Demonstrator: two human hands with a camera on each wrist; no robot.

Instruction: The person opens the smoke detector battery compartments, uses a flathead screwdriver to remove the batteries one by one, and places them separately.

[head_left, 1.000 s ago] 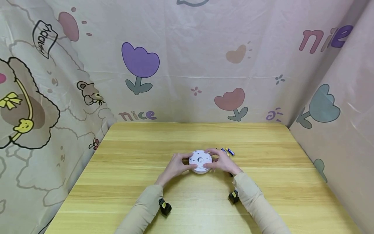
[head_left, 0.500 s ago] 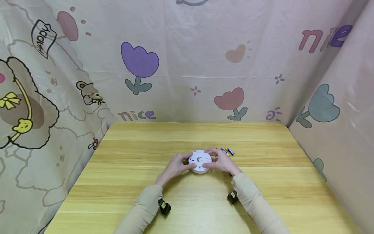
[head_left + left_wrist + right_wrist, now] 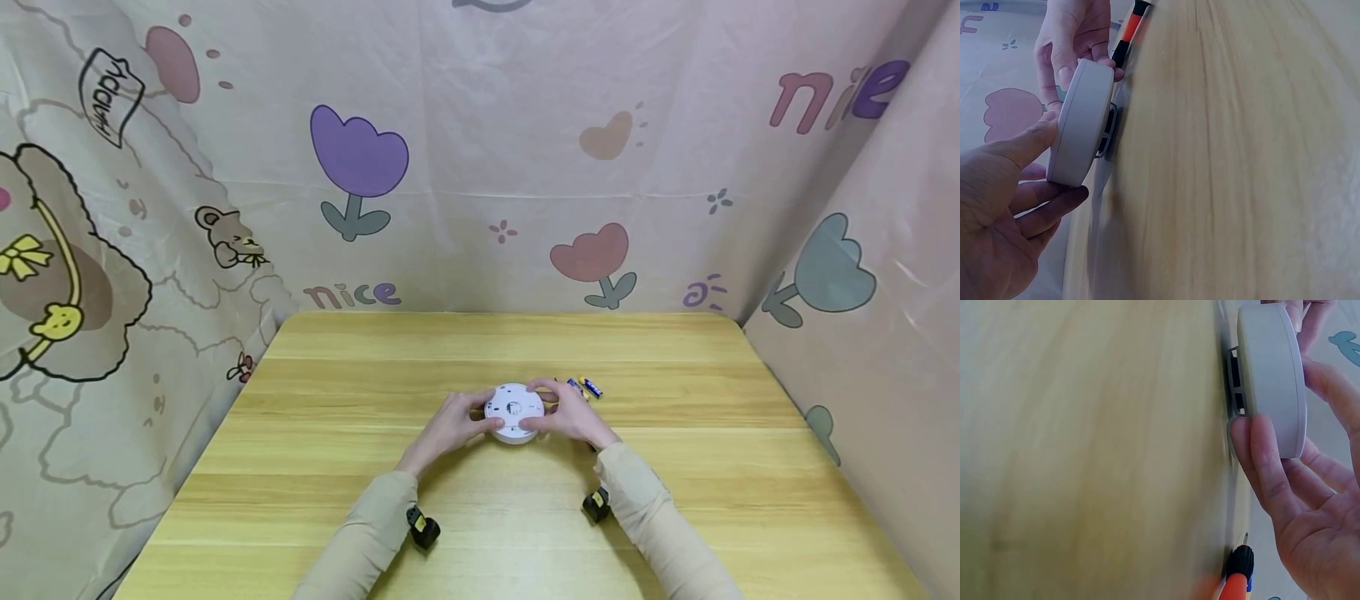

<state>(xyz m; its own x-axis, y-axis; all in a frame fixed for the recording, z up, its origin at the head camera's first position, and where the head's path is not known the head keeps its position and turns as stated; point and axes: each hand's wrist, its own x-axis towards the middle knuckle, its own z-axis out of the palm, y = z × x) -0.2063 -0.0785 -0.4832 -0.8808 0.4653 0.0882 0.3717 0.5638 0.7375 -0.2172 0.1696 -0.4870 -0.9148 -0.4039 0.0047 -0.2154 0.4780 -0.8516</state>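
A round white smoke detector is held level between both hands near the middle of the table, its flat slotted base facing up. My left hand grips its left edge, thumb on top and fingers at the side and below. On the right edge, my right hand grips it in much the same way. The left wrist view shows the smooth side wall of the smoke detector and a vented dome on its underside. That dome is close to the tabletop; I cannot tell whether it touches.
Several blue-and-yellow batteries lie just beyond my right hand. An orange-and-black screwdriver lies beside that hand, mostly hidden in the head view. The wooden table meets patterned cloth at its back and sides.
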